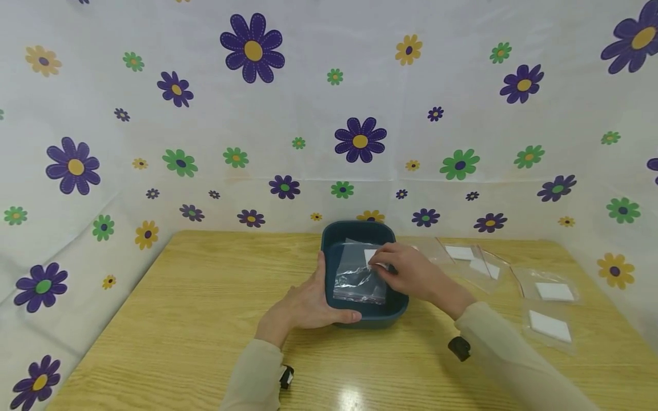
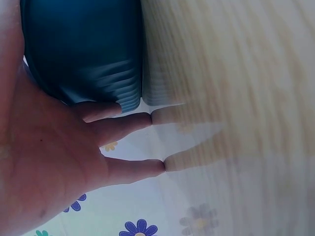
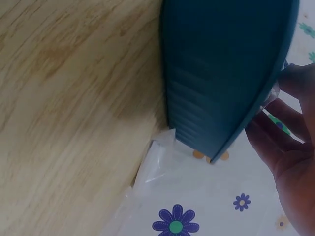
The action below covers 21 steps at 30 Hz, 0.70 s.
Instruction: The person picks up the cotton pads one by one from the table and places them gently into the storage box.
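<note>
right hand point(image 1: 408, 271): pinching clear bag point(image 1: 354, 279) | bag: inside blue bin point(image 1: 377, 323) | left hand point(image 1: 313, 302): spread against bin's left side | risk: bag may slip if pinch is shallow; bin may skid on counter point(image 1: 205, 319) if left brace slackens

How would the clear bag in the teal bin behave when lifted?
Probably floppy: the clear bag shows creases and wrinkles. Likely light, since its film looks thin and see-through. Possibly slippery, judging by the glossy highlights.
</note>
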Each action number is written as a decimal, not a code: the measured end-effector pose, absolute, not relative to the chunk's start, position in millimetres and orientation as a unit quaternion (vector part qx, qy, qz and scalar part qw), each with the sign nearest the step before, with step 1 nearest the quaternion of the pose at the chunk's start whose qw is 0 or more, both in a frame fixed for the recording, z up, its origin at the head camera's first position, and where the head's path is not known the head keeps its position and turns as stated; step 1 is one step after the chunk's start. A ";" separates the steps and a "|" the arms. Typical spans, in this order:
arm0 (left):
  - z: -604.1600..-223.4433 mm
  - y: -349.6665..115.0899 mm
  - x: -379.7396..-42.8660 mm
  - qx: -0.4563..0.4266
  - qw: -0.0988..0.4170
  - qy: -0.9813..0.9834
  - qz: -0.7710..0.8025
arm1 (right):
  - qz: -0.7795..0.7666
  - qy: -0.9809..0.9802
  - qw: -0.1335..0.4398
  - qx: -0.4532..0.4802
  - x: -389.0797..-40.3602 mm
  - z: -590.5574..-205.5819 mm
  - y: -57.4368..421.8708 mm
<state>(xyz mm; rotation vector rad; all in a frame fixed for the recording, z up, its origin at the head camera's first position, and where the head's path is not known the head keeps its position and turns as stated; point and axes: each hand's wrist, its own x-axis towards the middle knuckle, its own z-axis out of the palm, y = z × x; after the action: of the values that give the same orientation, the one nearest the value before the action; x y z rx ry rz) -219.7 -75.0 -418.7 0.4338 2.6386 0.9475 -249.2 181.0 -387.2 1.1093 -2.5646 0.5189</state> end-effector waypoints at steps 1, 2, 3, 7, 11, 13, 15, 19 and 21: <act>-418.6 -75.1 -219.8 0.151 0.151 0.919 0.332 | 0.178 -0.892 0.149 0.389 -249.9 -388.6 179.5; -418.4 -75.2 -219.8 0.151 0.151 0.918 0.334 | 0.173 -0.892 0.149 0.391 -250.6 -390.1 178.1; -418.3 -75.2 -219.8 0.150 0.151 0.918 0.334 | 0.171 -0.892 0.147 0.391 -251.3 -391.6 176.9; -417.9 -75.1 -219.7 0.146 0.151 0.918 0.336 | 0.163 -0.896 0.136 0.389 -253.3 -396.8 173.5; -417.4 -74.5 -218.5 0.144 0.153 0.919 0.335 | 0.156 -0.901 0.128 0.385 -253.1 -399.5 172.6; -417.1 -74.4 -217.9 0.144 0.154 0.918 0.336 | 0.155 -0.900 0.134 0.384 -252.3 -399.7 173.5; -416.7 -74.4 -217.5 0.146 0.152 0.918 0.337 | 0.155 -0.899 0.144 0.383 -251.4 -399.4 175.0; -416.3 -74.2 -217.7 0.147 0.148 0.918 0.337 | 0.161 -0.902 0.160 0.368 -248.4 -396.7 180.9; -416.8 -74.2 -218.1 0.148 0.147 0.918 0.338 | 0.161 -0.905 0.167 0.356 -246.5 -395.7 184.9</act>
<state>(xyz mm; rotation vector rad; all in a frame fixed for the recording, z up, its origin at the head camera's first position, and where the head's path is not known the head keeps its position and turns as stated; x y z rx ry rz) -218.1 -74.2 -416.8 0.4257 2.6416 0.9737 -246.5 184.9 -395.7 1.0128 -2.5771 0.4573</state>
